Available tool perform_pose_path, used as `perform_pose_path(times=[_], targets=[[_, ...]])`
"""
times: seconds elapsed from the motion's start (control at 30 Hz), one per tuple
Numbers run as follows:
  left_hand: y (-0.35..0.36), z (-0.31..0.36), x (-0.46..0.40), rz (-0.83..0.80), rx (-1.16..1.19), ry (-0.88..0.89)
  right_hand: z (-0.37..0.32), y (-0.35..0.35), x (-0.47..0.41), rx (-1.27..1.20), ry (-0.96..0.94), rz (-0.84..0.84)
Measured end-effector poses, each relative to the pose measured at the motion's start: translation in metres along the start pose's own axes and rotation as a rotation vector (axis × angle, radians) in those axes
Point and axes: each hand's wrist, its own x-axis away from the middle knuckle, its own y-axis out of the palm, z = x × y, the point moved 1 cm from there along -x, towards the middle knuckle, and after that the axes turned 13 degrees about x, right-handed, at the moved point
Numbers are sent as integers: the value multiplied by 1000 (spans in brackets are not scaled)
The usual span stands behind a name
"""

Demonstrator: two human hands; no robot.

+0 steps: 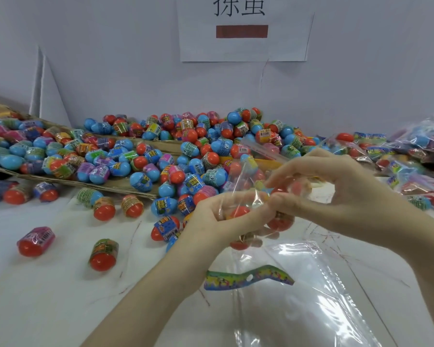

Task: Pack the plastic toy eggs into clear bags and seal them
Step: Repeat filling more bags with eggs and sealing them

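A clear bag [251, 186] is held up above the counter [60, 284] by both hands. The left hand [226, 221] is closed around the lower part of the bag, where a red toy egg [239, 211] is seen through the plastic. The right hand [336, 194] is closed on the bag just beside the left one, with the fingertips [273, 181] pinching the film. The open mouth of the bag stands tilted upward behind the hands. A large heap of toy eggs [161, 151] is spread over flattened cardboard [125, 186] and the counter. Filled bags [411, 166] are piled at the right. Empty clear bags [311, 296] and a printed paper strip [248, 279] lie near the front edge. A paper sign [246, 28] is fixed on the wall.
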Motion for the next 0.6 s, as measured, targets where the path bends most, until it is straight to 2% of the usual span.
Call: perform_pose_path(times=[0.2,0.33,0.43,0.5,0.57,0.6], targets=[[-1,-6,1,-34,135,-172,6,6,-4,-36,16,-44],[0,-9,0,-32,162,-216,10,9,-5,-14,48,22],[0,-10,0,-30,155,-231,10,13,-6,54,-14,80],[1,-11,0,-60,146,-237,6,15,-4,44,-44,58],[0,-13,0,-96,145,-234,7,12,-6,-22,-82,82],[2,-11,1,-112,109,-238,8,11,-9,-111,-92,161]])
